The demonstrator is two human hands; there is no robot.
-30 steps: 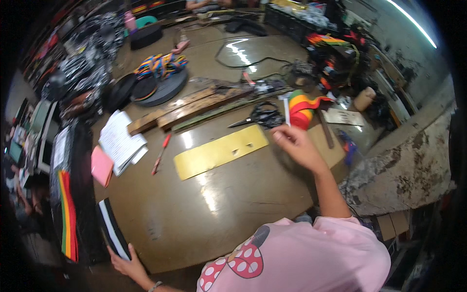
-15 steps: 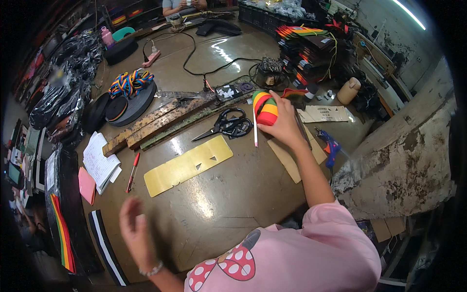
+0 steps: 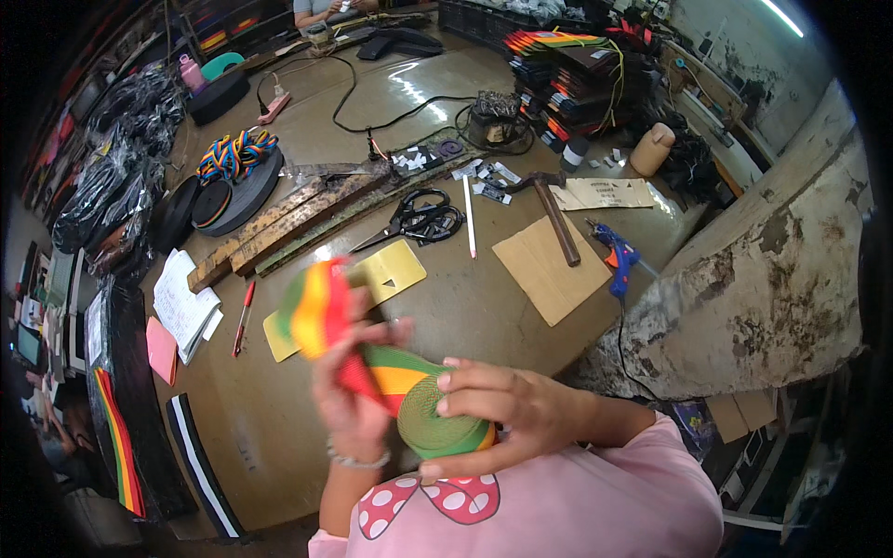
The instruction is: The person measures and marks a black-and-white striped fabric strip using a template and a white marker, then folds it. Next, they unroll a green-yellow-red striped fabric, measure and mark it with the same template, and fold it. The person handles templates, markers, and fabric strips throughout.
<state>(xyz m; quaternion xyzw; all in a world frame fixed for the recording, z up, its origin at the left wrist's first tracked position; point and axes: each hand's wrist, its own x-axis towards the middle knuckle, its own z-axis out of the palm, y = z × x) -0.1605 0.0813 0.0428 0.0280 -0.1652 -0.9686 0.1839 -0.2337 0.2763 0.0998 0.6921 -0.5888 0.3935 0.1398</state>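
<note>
A roll of green, yellow and red striped webbing (image 3: 437,418) sits close to my body, its coiled side facing up. My right hand (image 3: 516,409) is wrapped round it from the right, fingers across the top. The strap's loose end (image 3: 321,307) rises up and left from the roll, blurred by motion. My left hand (image 3: 353,391) is closed on that length, part of it running between the fingers. Behind the strap lies a yellow template (image 3: 395,270) with small triangular cut-outs, partly hidden. Black-handled scissors (image 3: 423,219) rest just beyond it.
A hammer (image 3: 558,223) lies on a cardboard piece (image 3: 535,279), beside a blue glue gun (image 3: 619,260). A white pencil (image 3: 469,219), red pen (image 3: 244,316) and papers (image 3: 181,302) are on the table. A long metal-edged bar (image 3: 288,219) lies farther back. Another person (image 3: 330,11) sits across.
My right hand has brought the webbing roll from the far right of the table toward my body. My left hand has moved right and taken hold of its loose end.
</note>
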